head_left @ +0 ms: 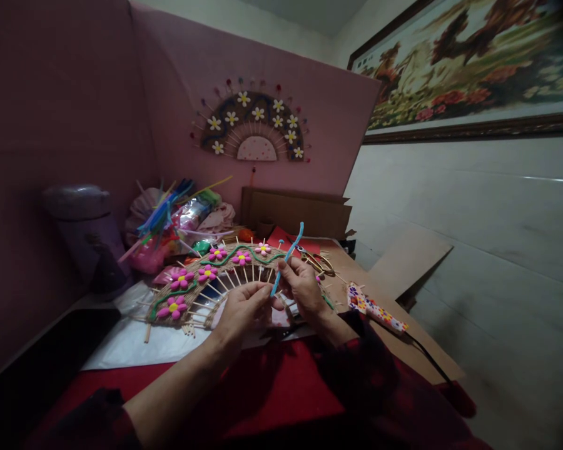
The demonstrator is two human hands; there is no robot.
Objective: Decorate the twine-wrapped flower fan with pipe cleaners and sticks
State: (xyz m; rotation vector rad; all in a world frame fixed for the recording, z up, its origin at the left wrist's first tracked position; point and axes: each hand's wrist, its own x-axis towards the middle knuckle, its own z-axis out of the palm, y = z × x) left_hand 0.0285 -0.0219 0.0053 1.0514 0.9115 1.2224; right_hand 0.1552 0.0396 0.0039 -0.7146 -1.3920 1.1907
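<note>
A light-blue pipe cleaner (294, 247) slants upward between my two hands. My left hand (246, 306) pinches its lower end, and my right hand (303, 284) grips it a little higher up, its top end sticking out free. Behind and below them lies a fan-shaped craft (190, 310) of thin wooden sticks and brown twine. Pink flowers (181, 279) with yellow centres and a wavy green strand (173, 292) decorate its band. Part of the fan's right side is hidden by my right hand.
Scissors (326, 265) and a flower-patterned glue gun (375, 309) with a cord lie to the right. Bagged craft supplies (187, 215) and a purple canister (87, 237) stand at left. A finished fan (253, 119) hangs on the pink board, with cardboard (295, 212) below.
</note>
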